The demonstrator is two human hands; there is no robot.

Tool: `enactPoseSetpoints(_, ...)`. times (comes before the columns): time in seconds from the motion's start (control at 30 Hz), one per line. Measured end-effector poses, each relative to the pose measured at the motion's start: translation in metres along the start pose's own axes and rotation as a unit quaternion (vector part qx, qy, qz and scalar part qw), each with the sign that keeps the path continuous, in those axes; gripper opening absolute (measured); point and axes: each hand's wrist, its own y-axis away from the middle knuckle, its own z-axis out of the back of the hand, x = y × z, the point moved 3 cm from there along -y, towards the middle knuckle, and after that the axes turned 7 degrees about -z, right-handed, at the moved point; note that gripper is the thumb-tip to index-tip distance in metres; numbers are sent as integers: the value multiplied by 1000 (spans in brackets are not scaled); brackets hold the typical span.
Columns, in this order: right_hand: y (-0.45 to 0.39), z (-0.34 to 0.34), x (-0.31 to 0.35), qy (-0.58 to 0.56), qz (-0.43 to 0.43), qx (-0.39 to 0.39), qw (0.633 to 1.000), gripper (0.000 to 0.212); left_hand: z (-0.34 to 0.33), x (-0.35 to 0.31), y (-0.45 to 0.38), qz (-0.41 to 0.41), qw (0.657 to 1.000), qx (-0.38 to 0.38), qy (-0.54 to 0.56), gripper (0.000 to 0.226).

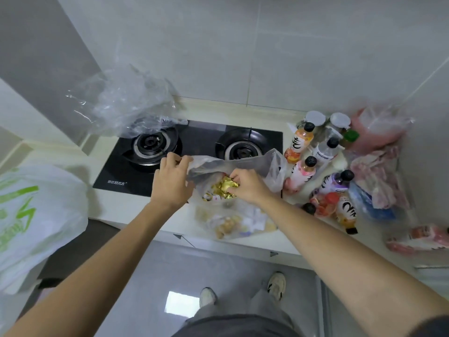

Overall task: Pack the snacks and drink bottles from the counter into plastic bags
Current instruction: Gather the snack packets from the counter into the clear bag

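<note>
Left hand [171, 181] pinches clear bag [243, 164] rim open; right hand [245, 188] grips gold snacks [224, 187] inside, near counter edge [233, 249].

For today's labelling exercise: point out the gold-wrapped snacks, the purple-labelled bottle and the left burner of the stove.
gold-wrapped snacks [224, 188], head view, on the crinkled foil.
purple-labelled bottle [336, 184], head view, on its label.
left burner [151, 143], head view, on its centre cap.

Home kitchen, black two-burner gas hob [189, 156] set into a pale countertop [136, 210], grey tiled wall [243, 57] behind, drink bottles [320, 166] crowded on the right, grey floor tiles [150, 288] near.
</note>
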Motion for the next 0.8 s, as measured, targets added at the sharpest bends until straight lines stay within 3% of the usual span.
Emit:
enactPoseSetpoints(0.1,4,15,-16,83,32,-81,993,23,-2,11,1,46,999,-14,8,56)
enactPoseSetpoints(0.17,4,32,-28,166,50,-166,971,26,-8,18,-3,99,993,28,51,61)
enactPoseSetpoints(0.23,3,47,-39,226,23,-206,952,41,-12,23,-7,166,971,75,152,55)
enactPoseSetpoints(0.3,1,56,-47,239,-35,-197,950,56,-12,23,-9,212,940,83,255,37)
enactPoseSetpoints(0.37,3,61,-50,218,-87,-169,957,60,-10,20,-9,213,933,59,283,20)
enactPoseSetpoints(0.5,5,64,-54,193,-121,-119,966,48,-4,14,-7,217,927,24,306,20)
enactPoseSetpoints(0.6,-1,66,-67,44,-195,-121,972,38,1,16,-3,215,931,23,294,20)
enactPoseSetpoints(0.7,-4,70,-74,-155,-245,-91,953,4,10,15,5,164,950,1,265,26)
enactPoseSetpoints(0.8,7,78,-68,-270,-259,-72,925,15,17,10,11,130,935,-3,329,21)
